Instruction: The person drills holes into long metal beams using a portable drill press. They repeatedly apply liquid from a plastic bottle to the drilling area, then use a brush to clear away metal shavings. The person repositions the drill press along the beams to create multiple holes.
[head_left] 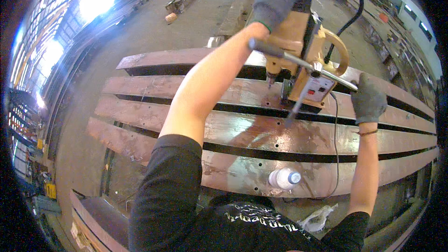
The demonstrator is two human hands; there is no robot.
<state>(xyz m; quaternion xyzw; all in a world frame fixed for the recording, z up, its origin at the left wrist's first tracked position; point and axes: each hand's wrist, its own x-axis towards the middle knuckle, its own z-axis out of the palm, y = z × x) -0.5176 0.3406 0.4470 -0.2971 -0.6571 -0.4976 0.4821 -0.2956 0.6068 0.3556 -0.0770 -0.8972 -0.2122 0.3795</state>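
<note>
A yellow magnetic drill (285, 32) stands on reddish-brown steel beams (242, 93) lying side by side. Its bit (270, 81) points down at a beam surface; whether it touches the steel I cannot tell. My left hand (275, 4), in a dark grey glove, lies on the top of the drill, thumb and fingers spread. My right hand (368, 100), gloved too, is closed around the end of one bar of the spoked feed handle (298, 60). Another spoke comes down toward me, blurred. The drill's front panel (318, 86) shows switches.
A clear plastic bottle with a blue cap (284, 178) lies on the nearest beam. A thin black cable (337, 144) crosses the beams; a thick black hose (357, 16) arches behind the drill. Several small holes dot the beams, with dark gaps between them. A crumpled plastic bag (318, 218) lies below.
</note>
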